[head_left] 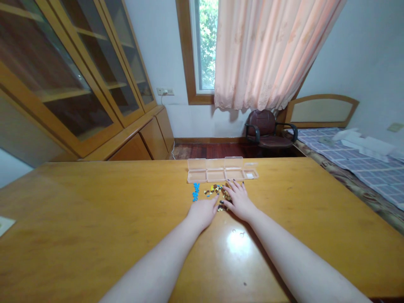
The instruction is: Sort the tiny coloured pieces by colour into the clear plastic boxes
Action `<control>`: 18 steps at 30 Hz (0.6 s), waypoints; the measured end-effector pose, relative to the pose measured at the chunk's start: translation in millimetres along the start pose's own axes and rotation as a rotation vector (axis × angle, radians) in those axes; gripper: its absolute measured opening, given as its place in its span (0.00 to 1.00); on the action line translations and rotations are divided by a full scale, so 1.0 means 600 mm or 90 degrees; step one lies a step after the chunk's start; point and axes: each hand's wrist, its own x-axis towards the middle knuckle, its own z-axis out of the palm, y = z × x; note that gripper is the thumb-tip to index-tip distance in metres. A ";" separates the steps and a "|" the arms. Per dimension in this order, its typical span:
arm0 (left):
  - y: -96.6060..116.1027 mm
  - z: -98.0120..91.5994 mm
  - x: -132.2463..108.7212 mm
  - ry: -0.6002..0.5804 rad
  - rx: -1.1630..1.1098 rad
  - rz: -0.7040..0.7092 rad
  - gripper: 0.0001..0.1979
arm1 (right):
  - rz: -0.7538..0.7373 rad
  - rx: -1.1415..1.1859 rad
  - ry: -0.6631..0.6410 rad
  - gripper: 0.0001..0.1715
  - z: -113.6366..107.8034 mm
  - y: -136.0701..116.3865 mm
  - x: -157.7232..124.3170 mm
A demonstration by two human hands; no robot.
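Observation:
A clear plastic organiser box [221,169] with several open compartments sits on the wooden table [94,219]. In front of it lies a small heap of mixed yellow and dark pieces [214,191], with a separate cluster of blue pieces [196,192] to its left. My left hand [203,212] rests on the table beside the mixed heap, fingers curled with one fingertip touching the pieces. My right hand [238,198] lies flat with fingers spread, its fingertips at the right edge of the heap. Neither hand visibly holds anything.
A glass-fronted wooden cabinet [78,84] lines the left wall. Beyond the table stand a dark office chair [268,130] and a bed [353,160] at right. A window with a pink curtain [268,50] is ahead. A white paper corner [5,223] lies at the table's left edge.

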 end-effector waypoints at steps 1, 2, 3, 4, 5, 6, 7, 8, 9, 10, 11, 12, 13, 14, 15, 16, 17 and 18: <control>0.000 -0.001 -0.004 -0.012 0.008 -0.005 0.23 | -0.007 0.001 -0.001 0.33 -0.001 -0.001 -0.001; -0.001 -0.001 -0.009 -0.025 0.015 -0.016 0.24 | -0.010 0.003 -0.003 0.32 -0.001 -0.002 -0.002; -0.001 -0.002 -0.014 -0.037 0.022 -0.032 0.25 | -0.011 0.005 -0.005 0.32 -0.002 -0.003 -0.002; -0.002 -0.002 -0.018 -0.046 0.026 -0.053 0.26 | -0.010 0.007 -0.006 0.31 -0.002 -0.003 -0.002; -0.002 -0.002 -0.021 -0.048 0.029 -0.072 0.27 | -0.011 0.009 -0.006 0.31 -0.002 -0.003 -0.002; -0.002 -0.003 -0.024 -0.046 0.032 -0.087 0.29 | -0.011 0.011 -0.006 0.31 -0.003 -0.003 -0.002; -0.002 -0.003 -0.025 -0.041 0.035 -0.094 0.29 | -0.010 0.012 -0.005 0.32 -0.003 -0.002 -0.002; -0.002 -0.003 -0.024 -0.037 0.036 -0.094 0.30 | -0.010 0.012 -0.004 0.32 -0.003 -0.002 -0.002; -0.002 -0.003 -0.024 -0.037 0.038 -0.090 0.30 | -0.010 0.012 -0.003 0.32 -0.003 -0.002 -0.003; -0.001 -0.003 -0.022 -0.040 0.038 -0.086 0.30 | -0.010 0.012 -0.003 0.32 -0.003 -0.002 -0.003; -0.001 -0.002 -0.021 -0.046 0.036 -0.084 0.30 | -0.011 0.013 -0.003 0.32 -0.003 -0.002 -0.003; -0.001 -0.001 -0.019 -0.053 0.032 -0.085 0.30 | -0.012 0.013 -0.002 0.32 -0.003 -0.003 -0.003; -0.002 0.000 -0.018 -0.059 0.027 -0.088 0.31 | -0.013 0.014 -0.001 0.32 -0.004 -0.003 -0.004; -0.002 0.002 -0.018 -0.062 0.022 -0.093 0.31 | -0.014 0.016 -0.001 0.32 -0.004 -0.003 -0.004; -0.002 0.003 -0.017 -0.064 0.017 -0.100 0.32 | -0.015 0.019 -0.001 0.32 -0.005 -0.003 -0.004; -0.002 0.005 -0.017 -0.065 0.013 -0.109 0.32 | -0.018 0.021 -0.004 0.32 -0.005 -0.003 -0.005; -0.003 0.005 -0.017 -0.066 0.011 -0.121 0.33 | -0.020 0.024 -0.007 0.32 -0.005 -0.003 -0.005; -0.003 0.006 -0.017 -0.068 0.011 -0.134 0.33 | -0.023 0.026 -0.011 0.32 -0.005 -0.004 -0.005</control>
